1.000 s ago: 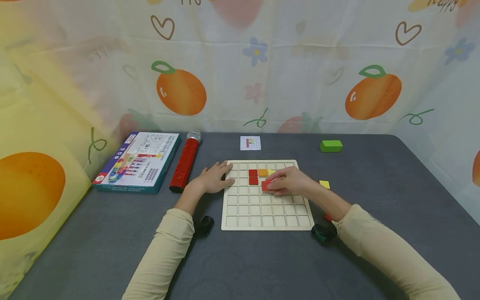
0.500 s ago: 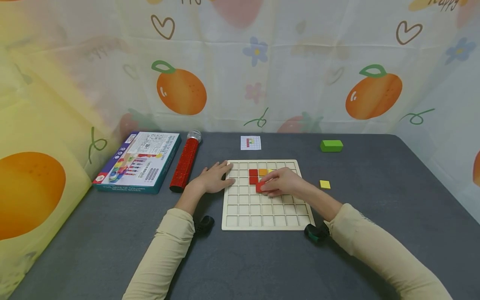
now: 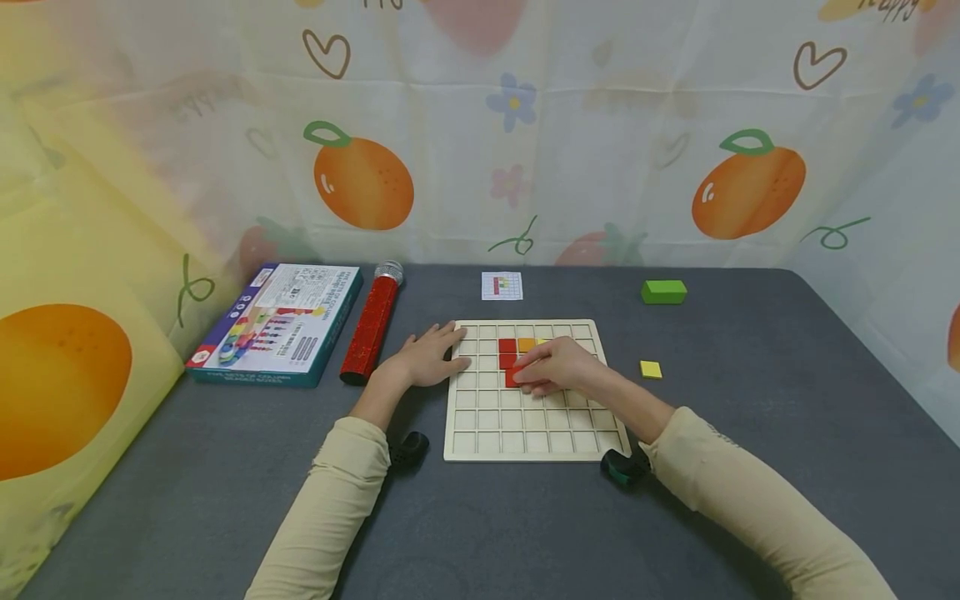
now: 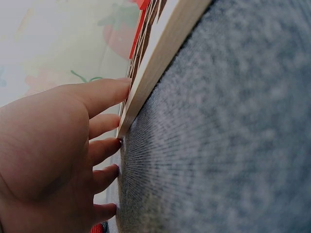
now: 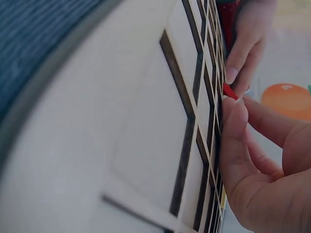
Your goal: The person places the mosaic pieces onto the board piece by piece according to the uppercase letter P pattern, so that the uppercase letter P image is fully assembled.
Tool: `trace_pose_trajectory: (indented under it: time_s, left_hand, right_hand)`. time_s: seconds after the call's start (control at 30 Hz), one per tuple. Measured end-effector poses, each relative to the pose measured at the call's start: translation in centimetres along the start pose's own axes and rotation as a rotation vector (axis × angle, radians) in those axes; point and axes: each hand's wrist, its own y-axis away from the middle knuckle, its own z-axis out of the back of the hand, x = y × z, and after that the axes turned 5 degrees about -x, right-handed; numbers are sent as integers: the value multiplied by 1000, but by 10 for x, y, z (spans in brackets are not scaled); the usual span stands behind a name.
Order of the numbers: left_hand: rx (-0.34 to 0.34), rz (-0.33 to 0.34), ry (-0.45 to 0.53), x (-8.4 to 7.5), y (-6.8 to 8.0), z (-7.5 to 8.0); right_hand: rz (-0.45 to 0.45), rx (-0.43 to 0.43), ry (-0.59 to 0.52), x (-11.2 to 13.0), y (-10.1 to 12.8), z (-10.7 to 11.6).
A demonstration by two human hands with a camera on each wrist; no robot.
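Note:
A pale wooden grid board [image 3: 487, 421] lies flat on the dark table. Two red square tiles [image 3: 507, 353] sit in its cells one below the other, with an orange tile [image 3: 527, 344] beside the upper one. A yellow tile is mostly hidden behind my right hand [image 3: 561, 367]. Thumb and fingers of that hand pinch a red tile [image 3: 512, 378] just below the other reds; the right wrist view shows its red edge [image 5: 230, 91] at the fingertips. My left hand [image 3: 422, 358] rests with spread fingers on the board's left edge, thumb and fingers touching the wooden rim [image 4: 146, 80].
On the right are a loose yellow tile [image 3: 651, 369] and a green block [image 3: 663, 292]. A small pattern card [image 3: 502, 286] lies behind the board. To the left are a red microphone [image 3: 371, 329] and a flat box [image 3: 277, 325]. A printed cloth hangs behind.
My right hand has carried the red tile left, to below the two red tiles. My left hand has stayed in place on the board.

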Motion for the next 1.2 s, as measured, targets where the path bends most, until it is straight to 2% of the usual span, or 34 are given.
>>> trace_pose_trajectory:
  time_s: [0.23, 0.7, 0.87, 1.07, 1.2]
  left_hand:
    - [0, -6, -5, -1, 0, 0]
    - [3, 2, -3, -2, -1, -1]
    - [3, 3, 2, -1, -2, -1]
    - [5, -4, 1, 0, -1, -1]
    - [0, -11, -7, 1, -2, 0]
  right_hand:
    - [34, -22, 3, 0, 1, -1]
    - [38, -28, 17, 0, 4, -1]
    - [74, 50, 34, -1, 5, 6]
    - [124, 179, 50, -2, 11, 27]
    - [136, 199, 93, -2, 16, 42]
